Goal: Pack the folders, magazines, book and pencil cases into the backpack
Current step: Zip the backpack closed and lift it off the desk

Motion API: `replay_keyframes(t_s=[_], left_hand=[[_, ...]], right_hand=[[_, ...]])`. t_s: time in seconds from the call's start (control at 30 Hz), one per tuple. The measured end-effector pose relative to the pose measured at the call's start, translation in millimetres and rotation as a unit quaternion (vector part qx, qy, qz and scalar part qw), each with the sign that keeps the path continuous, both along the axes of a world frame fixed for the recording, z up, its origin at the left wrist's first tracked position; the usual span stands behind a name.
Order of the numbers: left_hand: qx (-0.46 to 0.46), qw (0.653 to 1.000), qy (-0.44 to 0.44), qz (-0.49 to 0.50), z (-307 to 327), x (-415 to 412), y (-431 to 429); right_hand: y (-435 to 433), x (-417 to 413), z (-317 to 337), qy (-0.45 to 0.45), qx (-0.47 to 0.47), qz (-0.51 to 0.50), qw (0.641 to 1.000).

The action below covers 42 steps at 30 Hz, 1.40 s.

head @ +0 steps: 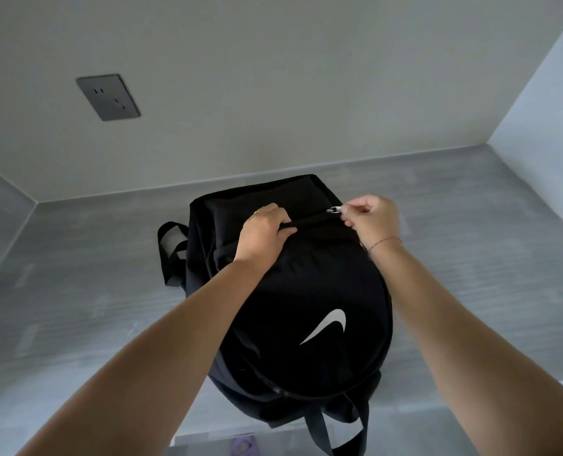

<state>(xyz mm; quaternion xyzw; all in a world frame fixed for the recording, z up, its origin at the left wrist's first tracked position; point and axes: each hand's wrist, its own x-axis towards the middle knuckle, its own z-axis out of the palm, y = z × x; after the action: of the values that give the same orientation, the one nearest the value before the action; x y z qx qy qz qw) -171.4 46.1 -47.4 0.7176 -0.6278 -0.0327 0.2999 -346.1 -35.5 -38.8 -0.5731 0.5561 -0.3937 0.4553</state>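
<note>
A black backpack (306, 291) with a white swoosh logo lies flat on the grey table (76, 291), its top towards me. My left hand (263, 232) grips the fabric beside the front pocket's zip line. My right hand (372, 222) pinches the small silver zipper pull (334, 210) at the right end of that zip. No folders, magazines, book or pencil cases are in sight.
A dark wall socket (108, 97) is on the grey wall behind the table. A black shoulder strap (171, 251) sticks out on the backpack's left. A white wall (543, 93) closes the right side. Something purple (242, 447) lies on the floor below the table edge.
</note>
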Motion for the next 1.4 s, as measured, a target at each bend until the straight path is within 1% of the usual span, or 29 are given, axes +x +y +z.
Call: replay_keyframes(t_s=[0.07, 0.23, 0.27, 0.3, 0.37, 0.43, 0.5, 0.57, 0.63, 0.73, 0.83, 0.93, 1.0, 1.03, 1.1, 1.13, 1.17, 1.27, 1.3, 1.33, 1.4], left_hand=[[0.005, 1.0, 0.017, -0.004, 0, 0, 1], [0.036, 0.999, 0.021, -0.026, 5, -3, 8], [0.044, 0.998, 0.024, -0.024, 7, 2, 13], [0.045, 0.998, 0.028, -0.015, 8, 9, 21], [0.025, 0.998, 0.05, 0.034, 9, 30, 42], [-0.002, 0.987, 0.107, 0.116, 7, 55, 67], [0.003, 0.968, 0.166, 0.189, 4, 77, 89], [0.035, 0.958, 0.189, 0.215, 2, 91, 104], [0.06, 0.955, 0.207, 0.205, 0, 99, 113], [0.081, 0.954, 0.226, 0.179, -1, 99, 120], [0.109, 0.959, 0.216, 0.145, -2, 92, 127], [0.196, 0.953, 0.2, 0.119, -5, 86, 137], [0.26, 0.931, 0.212, 0.141, -9, 83, 140], [0.28, 0.915, 0.238, 0.165, -10, 82, 140], [0.295, 0.877, 0.315, 0.212, -12, 79, 141], [0.293, 0.862, 0.346, 0.226, -13, 78, 143], [0.286, 0.855, 0.365, 0.231, -16, 78, 145], [0.259, 0.856, 0.382, 0.232, -21, 76, 150], [0.243, 0.848, 0.406, 0.237, -21, 75, 152], [0.225, 0.831, 0.448, 0.242, -20, 74, 154], [0.192, 0.777, 0.55, 0.237, -16, 73, 160]], right_hand=[[-5, -12, -4, 0.003, 0.028, -0.016, 0.999], [-10, -15, -10, 0.041, 0.089, -0.02, 0.995], [-10, -15, -10, 0.064, 0.095, -0.014, 0.993], [-10, -13, -9, 0.108, 0.082, -0.008, 0.991], [-6, -7, -7, 0.194, 0.02, -0.005, 0.981], [1, 0, -4, 0.19, -0.036, 0.002, 0.981], [1, 0, -2, 0.156, -0.067, -0.011, 0.985], [-2, -11, -2, 0.134, -0.071, -0.05, 0.987], [-2, -18, -1, 0.129, -0.054, -0.055, 0.989], [15, -2, 0, 0.143, -0.044, 0.03, 0.988], [40, 18, 5, 0.135, -0.044, 0.096, 0.985], [76, 39, 12, 0.136, -0.072, 0.177, 0.972], [105, 59, 13, 0.13, -0.086, 0.249, 0.956], [119, 70, 12, 0.131, -0.091, 0.286, 0.945], [143, 90, 6, 0.141, -0.087, 0.356, 0.92], [152, 98, 2, 0.151, -0.073, 0.382, 0.909], [159, 105, -3, 0.167, -0.056, 0.397, 0.901], [168, 114, -15, 0.219, -0.022, 0.382, 0.898], [170, 115, -18, 0.228, -0.024, 0.371, 0.9], [172, 115, -21, 0.235, -0.03, 0.36, 0.902], [174, 115, -26, 0.242, -0.038, 0.34, 0.908]])
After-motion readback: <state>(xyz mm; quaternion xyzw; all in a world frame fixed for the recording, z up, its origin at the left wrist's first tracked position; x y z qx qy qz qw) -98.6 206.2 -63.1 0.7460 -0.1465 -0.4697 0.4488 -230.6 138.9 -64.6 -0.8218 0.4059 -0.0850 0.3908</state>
